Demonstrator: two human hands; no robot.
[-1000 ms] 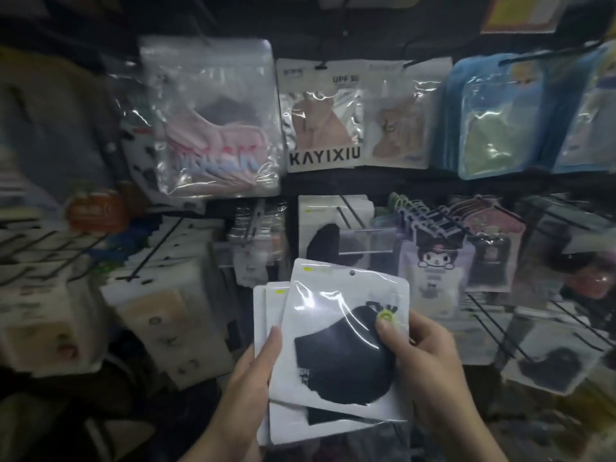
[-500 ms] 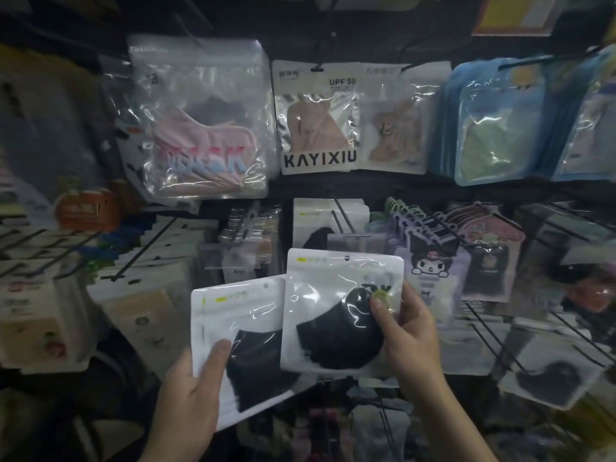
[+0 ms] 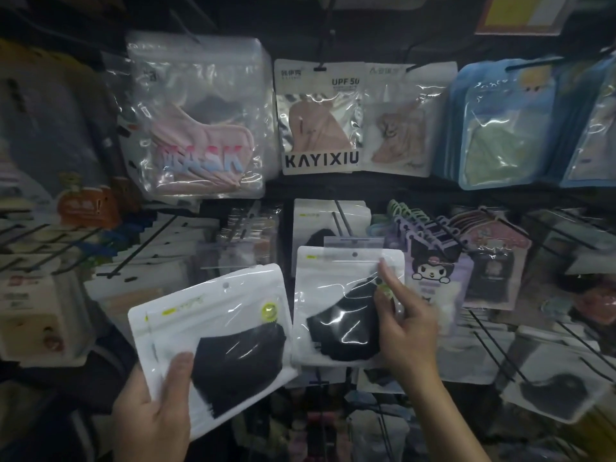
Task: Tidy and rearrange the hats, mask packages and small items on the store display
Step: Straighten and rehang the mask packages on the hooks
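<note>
Nearest, the left hand (image 3: 156, 415) grips a stack of mask packages (image 3: 213, 328) at its lower left corner, thumb across the front and fingers hidden behind. The doubled left edge suggests two packages; I cannot confirm more.

Just beside it, the right hand (image 3: 406, 335) pinches a single mask package (image 3: 340, 295) at its right edge. The thumb lies on the clear window and the forefinger points up along the side. The package's hang hole (image 3: 354, 254) sits top centre, uncovered.

Handling, as judged: these are light, flat, glossy pouches around soft black cloth. They look limp and slippery and likely to fan apart. Best hold is at the stiffer white border or sealed top strip, not the window.

Behind the single package, matching pouches (image 3: 320, 221) hang on a peg (image 3: 341, 216); the number is unclear. To the right is a row of cartoon-character packs (image 3: 433, 265), too overlapped to count.

Farthest back, the upper row holds:
- one large clear bag with a pink mask (image 3: 200, 128)
- one KAYIXIU pack (image 3: 320, 121)
- one beige mask pack (image 3: 400, 128)
- a thick bundle of blue packs (image 3: 500, 128), number indeterminate
</note>
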